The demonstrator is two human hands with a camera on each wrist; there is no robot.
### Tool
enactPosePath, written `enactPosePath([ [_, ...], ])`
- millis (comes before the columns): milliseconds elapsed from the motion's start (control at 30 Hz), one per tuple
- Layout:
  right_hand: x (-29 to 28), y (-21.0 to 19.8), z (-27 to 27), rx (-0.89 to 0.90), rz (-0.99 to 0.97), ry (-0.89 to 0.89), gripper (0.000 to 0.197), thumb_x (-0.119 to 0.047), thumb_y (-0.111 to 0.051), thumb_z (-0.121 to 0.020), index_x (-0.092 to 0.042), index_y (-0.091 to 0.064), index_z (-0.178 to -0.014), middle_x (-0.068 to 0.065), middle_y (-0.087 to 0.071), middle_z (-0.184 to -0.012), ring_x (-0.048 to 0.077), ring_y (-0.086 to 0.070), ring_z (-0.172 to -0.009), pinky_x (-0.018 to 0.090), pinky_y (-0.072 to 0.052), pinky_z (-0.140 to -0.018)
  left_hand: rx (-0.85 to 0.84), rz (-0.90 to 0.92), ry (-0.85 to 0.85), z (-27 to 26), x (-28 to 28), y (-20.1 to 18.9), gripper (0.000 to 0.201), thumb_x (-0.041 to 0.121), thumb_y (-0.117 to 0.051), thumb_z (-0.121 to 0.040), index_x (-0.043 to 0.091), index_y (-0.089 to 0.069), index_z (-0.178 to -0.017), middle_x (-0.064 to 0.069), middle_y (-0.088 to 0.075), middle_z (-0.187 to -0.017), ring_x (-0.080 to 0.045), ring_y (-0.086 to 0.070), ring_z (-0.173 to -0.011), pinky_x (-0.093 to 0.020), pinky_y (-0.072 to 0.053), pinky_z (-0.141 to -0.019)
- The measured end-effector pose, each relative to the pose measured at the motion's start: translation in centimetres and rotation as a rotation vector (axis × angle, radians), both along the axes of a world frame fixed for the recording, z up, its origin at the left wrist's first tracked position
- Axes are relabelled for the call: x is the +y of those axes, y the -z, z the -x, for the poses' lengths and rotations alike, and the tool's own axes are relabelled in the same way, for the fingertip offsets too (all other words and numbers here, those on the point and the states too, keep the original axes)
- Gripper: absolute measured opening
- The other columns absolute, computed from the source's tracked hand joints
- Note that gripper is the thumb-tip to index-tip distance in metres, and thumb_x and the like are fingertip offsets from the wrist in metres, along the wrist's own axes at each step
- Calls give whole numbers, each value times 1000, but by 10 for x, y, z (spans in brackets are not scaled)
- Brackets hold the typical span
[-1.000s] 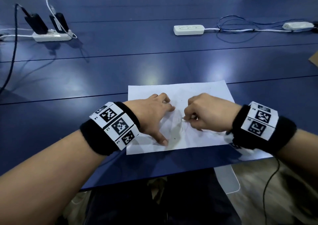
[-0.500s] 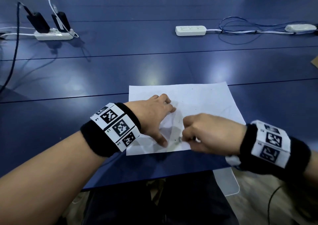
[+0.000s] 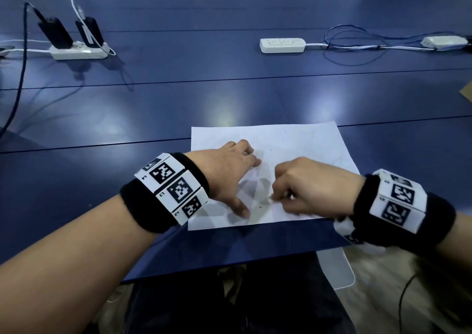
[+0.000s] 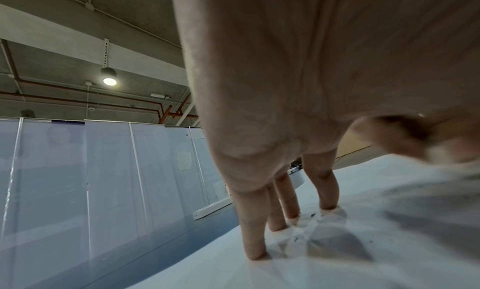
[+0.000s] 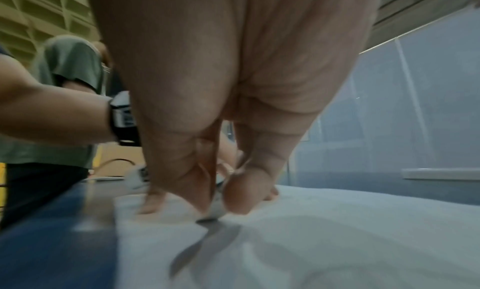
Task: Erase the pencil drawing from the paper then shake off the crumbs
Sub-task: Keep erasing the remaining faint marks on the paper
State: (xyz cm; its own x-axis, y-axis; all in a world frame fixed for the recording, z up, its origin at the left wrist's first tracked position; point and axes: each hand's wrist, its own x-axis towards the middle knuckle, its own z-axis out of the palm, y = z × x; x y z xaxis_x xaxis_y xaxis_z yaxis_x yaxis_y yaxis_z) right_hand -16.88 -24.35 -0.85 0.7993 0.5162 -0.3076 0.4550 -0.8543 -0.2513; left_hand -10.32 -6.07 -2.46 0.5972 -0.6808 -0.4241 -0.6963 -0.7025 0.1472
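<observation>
A white sheet of paper [image 3: 301, 142] lies on the blue table near its front edge. My left hand [image 3: 229, 178] presses down on the sheet's left half with spread, straight fingers [image 4: 253, 238]. My right hand [image 3: 304, 188] is curled just to its right and pinches a small white eraser [image 5: 217, 210] against the paper near the front edge. The eraser is mostly hidden by the fingers, and the right hand is blurred. Dark crumbs [image 4: 311, 215] lie by the left fingertips. Faint pencil traces [image 3: 337, 160] show on the paper's right part.
A white power strip [image 3: 76, 51] with two black adapters sits at the far left. Another white power strip [image 3: 282, 45] with looped cables lies at the far middle, and a white adapter [image 3: 444, 41] at the far right. A second person's arm [image 5: 52, 112] shows in the right wrist view.
My right hand went from mid-sheet toward the front edge, then back up and right a little, rubbing with the eraser. The left hand has stayed pressed on the paper.
</observation>
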Motion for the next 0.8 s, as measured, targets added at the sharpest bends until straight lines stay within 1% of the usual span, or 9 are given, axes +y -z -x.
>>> enactPosePath([
  [100,-6,4,-25,-102,7,100,12,-18,-63,-74,-19,-72,-81,1,-62,-81,20,-58,-75,35,-51,-71,0,-16,3,0,-1,-1,113,65,-77,-61,24,-22,-151,2,-17,-149,-17,-22,-138,-39,-35,-111],
  [167,-5,4,-29,-117,3,113,11,-18,-63,-75,-19,-72,-81,-1,-60,-81,19,-57,-75,32,-50,-70,3,-15,1,0,0,-1,113,65,-76,-62,24,-22,-151,2,-17,-149,-17,-21,-138,-38,-35,-111],
  [233,-2,4,-19,-81,-25,48,14,-17,-64,-76,-20,-74,-85,0,-62,-83,16,-55,-72,29,-47,-69,1,-6,0,-1,1,0,113,66,-76,-60,24,-23,-151,2,-18,-148,-17,-22,-137,-38,-35,-111],
  [300,1,3,-6,-12,-42,-21,16,-17,-64,-76,-21,-74,-88,-1,-63,-84,11,-48,-66,28,-47,-67,-1,-1,-4,-1,0,0,114,67,-77,-59,25,-24,-151,3,-20,-147,-16,-24,-136,-38,-37,-110],
  [367,2,3,-6,-2,-36,-36,16,-19,-64,-77,-22,-74,-89,-1,-62,-84,9,-46,-65,27,-46,-66,-1,-3,-4,-1,0,0,113,67,-77,-59,25,-24,-150,3,-21,-145,-17,-25,-135,-39,-37,-109],
  [533,-8,5,-35,-116,-37,72,22,-23,-61,-78,-26,-74,-96,1,-67,-78,14,-56,-71,32,-50,-74,1,0,2,0,1,1,114,66,-76,-60,25,-21,-152,3,-19,-147,-16,-22,-137,-38,-34,-112],
  [633,-2,5,-17,-77,-52,-31,23,-19,-63,-77,-25,-75,-96,0,-65,-81,15,-57,-70,26,-47,-70,-9,10,4,-1,2,2,115,68,-76,-59,24,-23,-151,2,-20,-148,-17,-23,-137,-38,-34,-112],
  [733,1,5,-4,-1,-70,-86,23,-18,-64,-78,-26,-75,-97,-2,-63,-81,8,-47,-63,19,-40,-64,-5,8,0,-1,1,2,115,67,-76,-59,25,-23,-151,3,-20,-147,-16,-23,-137,-39,-35,-111],
  [800,-1,6,-19,-58,-54,-33,23,-17,-64,-77,-25,-75,-95,-1,-65,-81,13,-55,-67,21,-43,-67,-7,3,8,-1,1,2,115,67,-76,-59,25,-23,-151,3,-20,-147,-17,-23,-137,-39,-35,-111],
])
